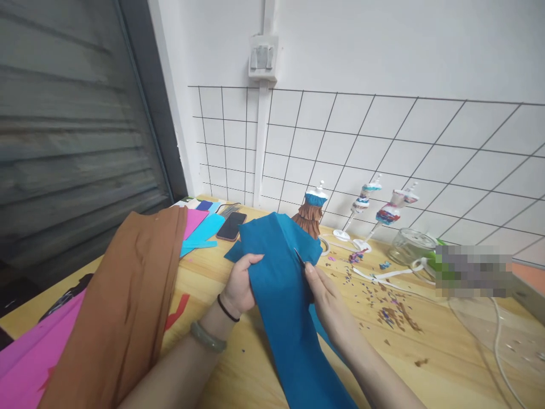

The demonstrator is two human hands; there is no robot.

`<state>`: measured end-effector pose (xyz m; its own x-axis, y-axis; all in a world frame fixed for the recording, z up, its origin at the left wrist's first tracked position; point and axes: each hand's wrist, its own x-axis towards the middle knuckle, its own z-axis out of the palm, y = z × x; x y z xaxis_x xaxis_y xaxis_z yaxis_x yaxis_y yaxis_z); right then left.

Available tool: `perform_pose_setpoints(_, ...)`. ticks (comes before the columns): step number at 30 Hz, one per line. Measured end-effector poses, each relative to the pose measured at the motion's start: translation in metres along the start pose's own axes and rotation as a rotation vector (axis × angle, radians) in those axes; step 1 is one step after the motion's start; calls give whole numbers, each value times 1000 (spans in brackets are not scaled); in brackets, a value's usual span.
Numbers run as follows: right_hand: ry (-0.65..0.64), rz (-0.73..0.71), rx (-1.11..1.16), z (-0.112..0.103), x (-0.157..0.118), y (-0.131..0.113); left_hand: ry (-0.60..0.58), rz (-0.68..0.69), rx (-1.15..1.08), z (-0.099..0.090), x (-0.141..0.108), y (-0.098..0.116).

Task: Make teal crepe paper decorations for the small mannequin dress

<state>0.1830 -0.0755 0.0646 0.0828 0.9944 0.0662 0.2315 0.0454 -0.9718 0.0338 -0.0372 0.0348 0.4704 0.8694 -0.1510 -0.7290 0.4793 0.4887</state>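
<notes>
Held at centre, over the pale wooden table (238,363): long, matte, teal-blue sheet of crepe-like paper (279,295), folded at the far end, with one length trailing toward the bottom of view. Pinched at its left edge by the left hand (242,284), thumb on the upper face, fingers tucked beneath. Worn on that wrist: thin black band (227,308) and rounded grey-green bangle (208,338).

Gripped in the right hand (324,295), thumb and fingers closed: dark, narrow, pointed tool (299,257), tip against the folded part of the teal-blue sheet. Handle hidden; cannot tell its form.

To the left: large brown folded sheet (128,272) over bright magenta sheet (42,346). Just beside the brown: angular red scrap (179,309). Farther back: bright cyan paper pieces (206,230), near a dark-screened smartphone (231,226).

Behind, right of centre: miniature dress form in teal bodice and brown ruffled tiers (313,216). Farther right: two slim white dress forms with multicoloured wrappings (361,204), then clear glass jar (411,244) on its side. Scattered nearer: small brown and blue clippings (395,318).
</notes>
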Motion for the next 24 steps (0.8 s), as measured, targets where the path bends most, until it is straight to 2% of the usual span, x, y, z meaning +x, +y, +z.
perform_pose_setpoints(12, -32, -42, -28, 0, 1, -3, 61, 12, -13, 2, -1, -1)
perform_pose_setpoints(18, -48, -30, -68, -1, 1, -3, 15, -2, -19, 1, 1, -1)
perform_pose_setpoints(24, -53, -15, -90, -1, 1, 1, 40, 1, 12, 0, 1, -1)
